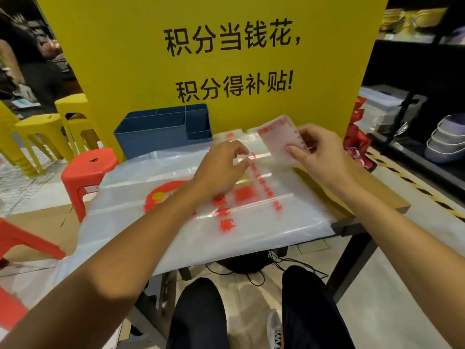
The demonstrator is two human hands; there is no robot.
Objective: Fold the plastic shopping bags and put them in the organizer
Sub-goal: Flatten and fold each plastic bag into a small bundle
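A small folded packet of white plastic bag with red print (276, 137) is held upright above the table, pinched between the thumb and fingers of my right hand (315, 154). My left hand (221, 165) hovers just left of it with fingers curled, its fingertips near the packet's lower edge; whether it holds anything I cannot tell. Flat white plastic shopping bags with red print (201, 222) cover most of the table under both hands. A blue organizer (163, 132) with several compartments stands at the table's back left, against the yellow board.
A yellow sign board (214, 59) stands behind the table. Red stools (88, 172) and yellow stools (37, 132) are to the left. Red packets (357, 137) lie at the table's right end. Dark shelves with bowls (442, 139) are on the right. Cables lie under the table.
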